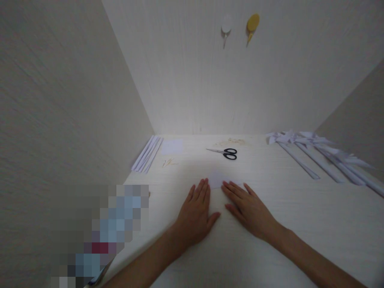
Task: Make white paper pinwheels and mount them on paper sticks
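A small white piece of paper [215, 180] lies on the pale table in front of me, partly covered by my fingers. My left hand [195, 213] rests flat at its left edge, fingers stretched out and thumb apart. From the right, my right hand [249, 210] lies flat with its fingertips on the paper's near right part, its fingers extended. Neither hand grips anything. Beyond the paper are scissors [223, 153] with black handles, their blades pointing left.
Rolled paper sticks [147, 155] and a square white sheet [172, 146] lie at the back left, near small thin pieces [169, 162]. Paper pinwheels on sticks [318, 154] lie at the right. Tiny pale bits [235, 141] are by the back wall, which bears two hooks [253, 23].
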The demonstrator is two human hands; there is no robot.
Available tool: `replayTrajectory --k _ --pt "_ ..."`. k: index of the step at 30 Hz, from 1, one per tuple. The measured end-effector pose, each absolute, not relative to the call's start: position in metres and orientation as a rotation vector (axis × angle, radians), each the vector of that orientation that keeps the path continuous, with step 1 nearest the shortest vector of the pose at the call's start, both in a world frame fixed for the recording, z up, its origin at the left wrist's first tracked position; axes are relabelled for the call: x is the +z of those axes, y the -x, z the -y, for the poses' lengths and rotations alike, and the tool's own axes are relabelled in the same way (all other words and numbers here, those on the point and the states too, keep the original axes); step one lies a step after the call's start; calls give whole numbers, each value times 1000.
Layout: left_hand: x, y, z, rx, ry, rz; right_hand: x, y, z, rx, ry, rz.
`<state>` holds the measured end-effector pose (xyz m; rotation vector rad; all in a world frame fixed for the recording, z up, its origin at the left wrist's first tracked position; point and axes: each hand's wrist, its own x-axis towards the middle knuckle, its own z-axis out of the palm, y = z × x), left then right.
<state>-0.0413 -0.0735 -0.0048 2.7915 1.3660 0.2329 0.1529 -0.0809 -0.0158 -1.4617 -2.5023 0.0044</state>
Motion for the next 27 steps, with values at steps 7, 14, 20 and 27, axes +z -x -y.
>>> replayTrajectory --k 7,14,20,27 --pt "-5 27 70 253 -2733 -1239 -17 -151 81 -39 1467 2506" --pt "0 27 68 191 -2714 -1246 -15 -147 81 -84 1517 2511" --pt "2 40 67 150 -2744 -1302 -15 -159 84 -126 1553 2501" --pt "4 63 70 105 -2741 -1389 -17 -187 89 -176 1646 2406"
